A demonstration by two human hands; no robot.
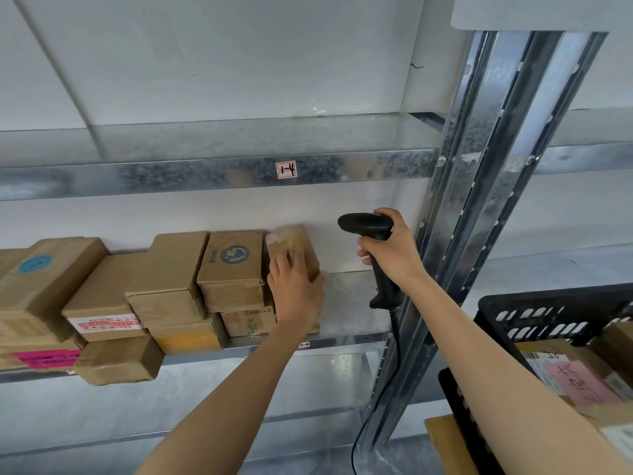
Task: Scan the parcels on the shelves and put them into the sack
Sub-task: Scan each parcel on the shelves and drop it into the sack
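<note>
Several brown cardboard parcels are stacked along a metal shelf [349, 303]. My left hand [296, 289] lies over the rightmost parcel [298, 243], fingers on its top and thumb at its right edge, gripping it. To its left stands a parcel with a blue round logo [233, 269]. My right hand [390, 252] grips a black handheld barcode scanner [368, 226] by the handle, its head pointing left toward the parcels. The scanner's cable [380, 389] hangs down. No sack is in view.
A galvanised upright post [479, 200] stands right of the scanner. A black plastic crate [548, 317] with labelled parcels sits at the lower right. The shelf above [205, 173] carries a "1-4" tag. More parcels [51, 286] fill the shelf's left part.
</note>
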